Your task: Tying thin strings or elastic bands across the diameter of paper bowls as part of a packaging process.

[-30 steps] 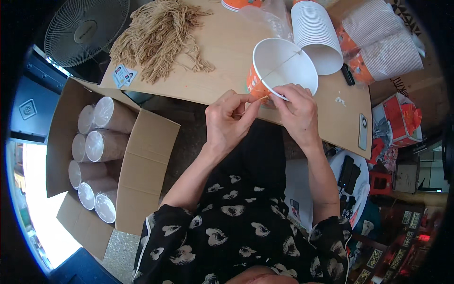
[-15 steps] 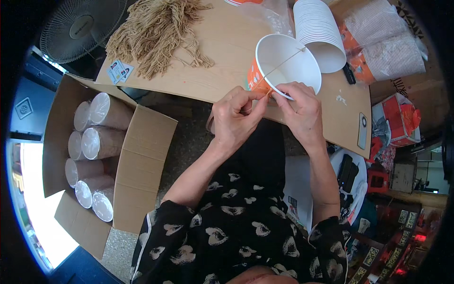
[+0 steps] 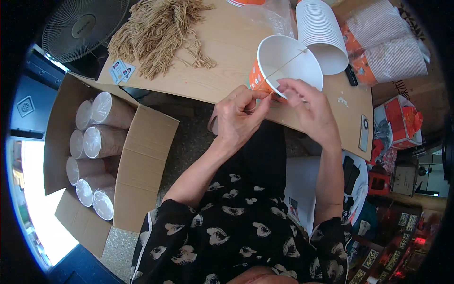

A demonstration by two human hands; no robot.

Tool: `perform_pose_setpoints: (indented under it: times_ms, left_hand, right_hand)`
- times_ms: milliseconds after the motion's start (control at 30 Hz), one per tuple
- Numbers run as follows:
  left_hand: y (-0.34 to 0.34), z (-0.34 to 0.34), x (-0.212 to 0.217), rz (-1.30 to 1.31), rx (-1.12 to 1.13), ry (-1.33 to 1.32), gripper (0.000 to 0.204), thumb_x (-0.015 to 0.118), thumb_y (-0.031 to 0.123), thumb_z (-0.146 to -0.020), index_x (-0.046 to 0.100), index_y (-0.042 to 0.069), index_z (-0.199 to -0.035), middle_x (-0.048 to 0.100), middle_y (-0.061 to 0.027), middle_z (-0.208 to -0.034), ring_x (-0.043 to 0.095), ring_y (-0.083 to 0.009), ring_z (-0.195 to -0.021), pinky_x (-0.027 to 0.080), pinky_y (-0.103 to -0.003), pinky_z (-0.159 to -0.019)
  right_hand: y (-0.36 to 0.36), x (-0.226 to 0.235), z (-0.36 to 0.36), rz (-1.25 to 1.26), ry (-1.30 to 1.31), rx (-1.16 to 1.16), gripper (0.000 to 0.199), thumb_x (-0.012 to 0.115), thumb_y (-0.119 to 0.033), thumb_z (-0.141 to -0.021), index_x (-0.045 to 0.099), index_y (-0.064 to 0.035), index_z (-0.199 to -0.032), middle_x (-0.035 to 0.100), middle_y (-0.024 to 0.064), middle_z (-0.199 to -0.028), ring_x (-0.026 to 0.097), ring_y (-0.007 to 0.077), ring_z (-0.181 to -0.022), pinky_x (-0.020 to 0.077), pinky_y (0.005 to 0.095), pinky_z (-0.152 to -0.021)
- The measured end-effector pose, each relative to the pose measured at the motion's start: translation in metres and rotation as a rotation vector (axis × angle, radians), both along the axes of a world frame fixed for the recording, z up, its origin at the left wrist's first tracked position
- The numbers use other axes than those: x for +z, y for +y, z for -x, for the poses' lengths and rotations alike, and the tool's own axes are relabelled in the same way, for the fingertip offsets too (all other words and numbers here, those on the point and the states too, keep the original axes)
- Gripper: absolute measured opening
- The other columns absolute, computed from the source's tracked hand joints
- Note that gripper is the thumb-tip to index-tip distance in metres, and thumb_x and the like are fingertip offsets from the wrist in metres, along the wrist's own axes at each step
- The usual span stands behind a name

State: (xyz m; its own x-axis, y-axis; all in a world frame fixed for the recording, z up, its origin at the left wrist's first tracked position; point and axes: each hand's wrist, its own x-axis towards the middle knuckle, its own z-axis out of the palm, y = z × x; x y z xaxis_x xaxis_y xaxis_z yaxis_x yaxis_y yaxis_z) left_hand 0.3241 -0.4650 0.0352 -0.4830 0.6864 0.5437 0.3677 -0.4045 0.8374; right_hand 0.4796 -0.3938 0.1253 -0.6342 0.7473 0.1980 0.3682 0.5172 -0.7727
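Note:
A large orange-and-white paper tub (image 3: 289, 57) stands at the table's near edge, its white mouth tilted toward me. A thin tan string (image 3: 284, 65) stretches across that mouth, from the far right rim down to the near left rim. There my left hand (image 3: 240, 115) is closed, thumb and fingertips pinching the string. My right hand (image 3: 310, 110) hovers just off the near right rim, fingers loosely curled and apart, with nothing visible in it. A bundle of loose tan strings (image 3: 153, 35) lies at the table's far left.
Nested white tubs (image 3: 320, 31) lie beyond the tub, beside bagged cup stacks (image 3: 396, 65). A black marker (image 3: 351, 75), two small cards (image 3: 121, 71) and a phone-like object (image 3: 363, 131) are on the table (image 3: 208, 87). An open carton (image 3: 144, 165) with wrapped cup stacks stands left, below a fan (image 3: 82, 28).
My right hand has let go at the near rim and drawn back to the right, its fingers opening. My left hand keeps its pinch in nearly the same place.

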Motion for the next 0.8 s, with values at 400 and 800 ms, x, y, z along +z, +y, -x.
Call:
perform_pose_setpoints:
  times_ms: [400, 800]
  left_hand:
    - [0.002, -0.003, 0.004, -0.001, -0.003, -0.003, 0.009, 0.08, 0.004, -0.082, 0.075, 0.002, -0.09, 0.045, 0.002, -0.062, 0.04, -0.0054, -0.056, 0.032, -0.023, -0.05]
    - [-0.01, 0.038, 0.03, -0.042, 0.221, 0.742, 0.026, 0.078, 0.002, -0.072, 0.075, 0.01, -0.096, 0.063, -0.0054, -0.101, 0.062, -0.0261, -0.094, 0.049, -0.04, -0.08]
  right_hand:
    - [0.049, 0.023, 0.01, 0.231, -0.238, 0.346, 0.023, 0.061, -0.008, -0.094, 0.071, -0.0008, -0.113, 0.073, 0.008, -0.094, 0.066, 0.0134, -0.087, 0.0524, 0.0285, -0.083]
    - [0.043, 0.01, -0.005, -0.057, -0.088, 0.05, 0.009, 0.068, -0.006, -0.088, 0.069, 0.0024, -0.091, 0.069, 0.0044, -0.083, 0.062, 0.0094, -0.08, 0.05, 0.0269, -0.077]
